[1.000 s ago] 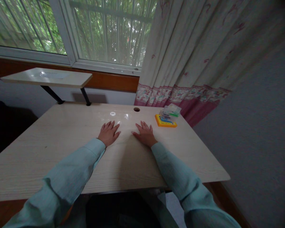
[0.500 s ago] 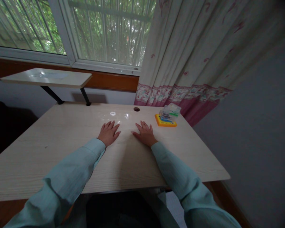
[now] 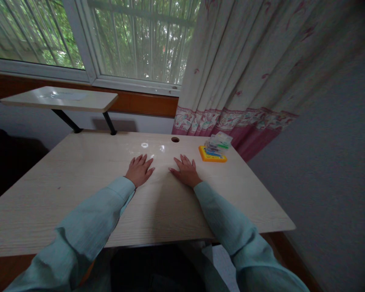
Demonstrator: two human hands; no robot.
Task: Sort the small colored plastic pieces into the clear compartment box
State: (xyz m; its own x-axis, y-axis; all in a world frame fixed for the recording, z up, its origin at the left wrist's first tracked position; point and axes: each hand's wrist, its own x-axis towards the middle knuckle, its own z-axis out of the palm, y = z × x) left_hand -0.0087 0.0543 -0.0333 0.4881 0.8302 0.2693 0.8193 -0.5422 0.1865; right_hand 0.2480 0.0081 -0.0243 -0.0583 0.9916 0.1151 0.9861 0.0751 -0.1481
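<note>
Fingers (image 3: 142,161) on your left hand (image 3: 138,173) and your right hand (image 3: 186,174) are spread wide, palms down on the tabletop (image 3: 79,174), holding nothing. Just beyond your right hand, by the tabletop's far right corner, sits a stack: a flat orange-and-yellow case (image 3: 214,159) underneath, with clear plastic boxes (image 3: 222,140) piled unevenly on it. That pile looks the likeliest trouble: the boxes seem loose and slick, so a knock from your knuckles, or lifting the case alone, could send the upper ones sliding, perhaps over the right edge. Close behind the stack, at the far edge, hangs the floral curtain (image 3: 231,69); its hem might catch a box or hide one that drops. Left of the stack, near the far edge, the round cable hole (image 3: 175,140) could swallow a small piece. Your right sleeve (image 3: 228,219) crosses the near edge and might drag. Toward the far left corner, a raised shelf (image 3: 88,104) on black legs (image 3: 109,124) stands well apart from the stack, bearing something shiny, too unclear to name.
</note>
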